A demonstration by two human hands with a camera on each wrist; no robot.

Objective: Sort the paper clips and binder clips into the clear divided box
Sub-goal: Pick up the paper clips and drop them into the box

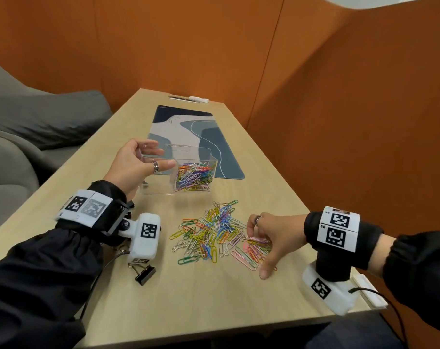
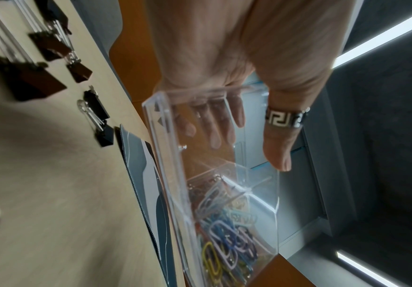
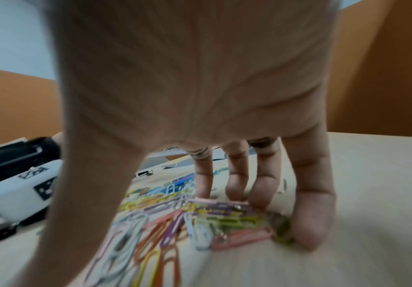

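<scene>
Paper clips [image 1: 193, 177] in clear box [image 1: 158, 190]

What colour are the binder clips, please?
Black binder clips with silver handles, clearest in the left wrist view.

We see a light wooden table [image 1: 239, 298]. On it lie a blue-and-grey patterned mat [image 1: 188, 129], a loose heap of coloured paper clips [image 1: 213, 233], black binder clips [image 1: 144, 272] near the left edge, and a white strip [image 1: 368, 289] at the right edge.
</scene>
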